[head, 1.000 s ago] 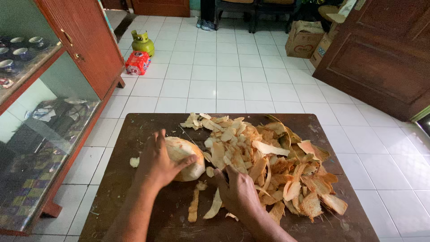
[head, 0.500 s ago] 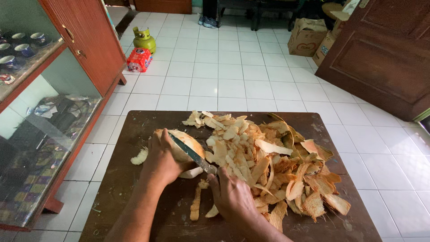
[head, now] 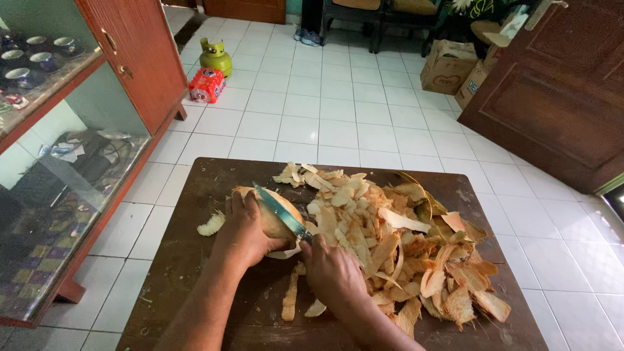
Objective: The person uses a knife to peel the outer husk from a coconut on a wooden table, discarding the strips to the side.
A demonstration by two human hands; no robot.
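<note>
- My left hand [head: 246,229] is clamped over the near side of the coconut [head: 270,214], fingers curled round its pale, partly shaved husk; the coconut sits left of centre on the tabletop [head: 195,260].
- My right hand [head: 333,272] is closed on the handle of the knife [head: 281,212], and the long, shiny blade lies slantwise across the top of the coconut, tip pointing up and to the left.
- The tabletop is dark, scuffed brown wood, rectangular. Its left strip, beside my left forearm, is mostly bare; the far edge lies just behind the coconut.
- A big heap of husk shavings [head: 396,250] covers the right half of the tabletop, touching the coconut's right side and reaching near the right and near edges. The pieces are thin, curled and fibrous, cream to orange-brown.
- One loose pale scrap [head: 211,224] lies just left of my left hand; a long strip [head: 290,298] lies between my two forearms.
- Beyond the tabletop there is open white tiled floor [head: 325,123], glossy, with grey grout lines.
- On the left stands a red-brown wooden cabinet [head: 140,58] with glass panels, close to the tabletop's left edge.
- Far off on the floor are a small green gas cylinder [head: 215,57], a red pack [head: 207,85] and cardboard boxes [head: 448,65]; a dark wooden door [head: 559,84] closes the right side.
</note>
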